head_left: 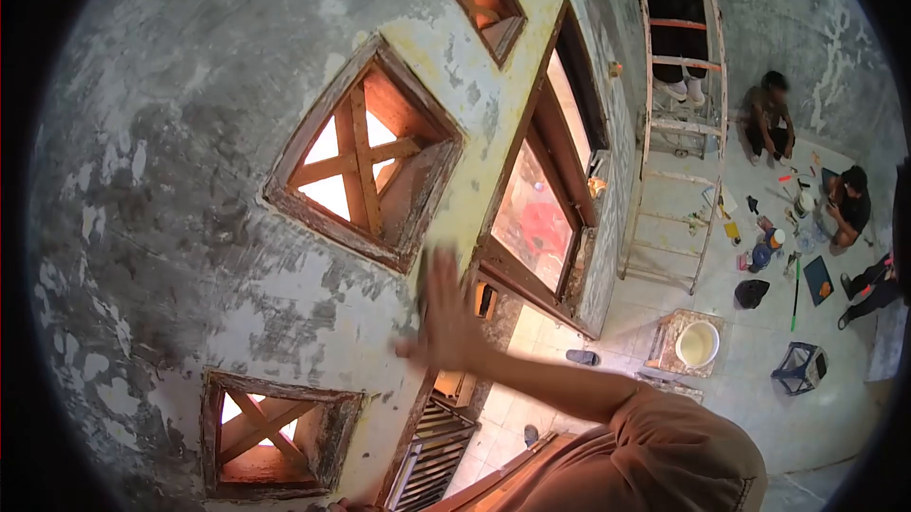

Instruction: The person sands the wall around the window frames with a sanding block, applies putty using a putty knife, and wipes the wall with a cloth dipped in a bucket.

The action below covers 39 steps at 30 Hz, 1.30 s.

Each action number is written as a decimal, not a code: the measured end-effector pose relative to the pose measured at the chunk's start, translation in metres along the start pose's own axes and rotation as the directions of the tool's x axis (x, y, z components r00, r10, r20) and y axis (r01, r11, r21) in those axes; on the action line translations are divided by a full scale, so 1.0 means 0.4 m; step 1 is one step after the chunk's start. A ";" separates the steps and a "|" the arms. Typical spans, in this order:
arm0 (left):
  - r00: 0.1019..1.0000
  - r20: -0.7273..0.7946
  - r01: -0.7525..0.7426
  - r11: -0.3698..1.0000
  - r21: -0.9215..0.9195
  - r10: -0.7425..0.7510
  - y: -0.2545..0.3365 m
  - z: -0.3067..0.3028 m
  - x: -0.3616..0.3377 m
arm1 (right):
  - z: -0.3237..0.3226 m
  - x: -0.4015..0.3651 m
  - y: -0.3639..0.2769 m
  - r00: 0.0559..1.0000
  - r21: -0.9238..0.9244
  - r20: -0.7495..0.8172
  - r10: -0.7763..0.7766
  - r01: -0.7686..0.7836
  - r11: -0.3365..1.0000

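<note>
My right hand (446,322), smeared by motion, reaches to the pale wall strip (484,99) between the diamond-shaped opening and the tall window frame. Its thumb points left; the blur hides how its fingers lie and whether they hold anything. A dark patch shows along its left side, too blurred to name. The diamond-shaped opening (356,166), with a wooden cross inside, is up and left of this hand. Skin at the bottom edge looks like part of my left hand (351,505), near the lower square opening (275,431); its fingers are mostly out of frame.
A worn ladder (721,132) stands at right, with a person's legs (680,61) on it. Two people (771,118) (847,204) crouch beside scattered tools; another person's legs (868,289) show at far right. A white bucket (697,344) rests on a stand below.
</note>
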<state>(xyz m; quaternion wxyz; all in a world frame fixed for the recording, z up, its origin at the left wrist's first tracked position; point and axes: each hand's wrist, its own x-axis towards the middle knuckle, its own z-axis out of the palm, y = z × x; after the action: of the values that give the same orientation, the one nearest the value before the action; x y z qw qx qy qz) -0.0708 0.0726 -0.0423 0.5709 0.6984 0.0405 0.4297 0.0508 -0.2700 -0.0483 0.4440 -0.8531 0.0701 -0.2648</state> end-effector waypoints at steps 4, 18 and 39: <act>0.988 0.005 0.152 0.977 -0.151 -0.153 0.008 -0.013 -0.014 | -0.043 0.132 0.048 0.955 0.134 -0.259 0.147 -0.115 0.984; 0.997 -0.017 0.078 0.989 -0.123 -0.081 -0.052 -0.034 0.016 | 0.091 -0.084 0.012 0.996 0.228 -0.066 0.063 -0.047 0.973; 0.988 0.131 0.091 0.995 -0.041 -0.085 -0.048 -0.058 0.016 | 0.093 -0.046 0.087 0.845 0.190 -0.520 0.126 -0.029 0.981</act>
<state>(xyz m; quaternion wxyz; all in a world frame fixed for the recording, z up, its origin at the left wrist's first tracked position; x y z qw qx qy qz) -0.0737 0.1005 -0.0552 0.6070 0.7087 0.0239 0.3588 0.0582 -0.2572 -0.1004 0.4910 -0.7013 0.2005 -0.4763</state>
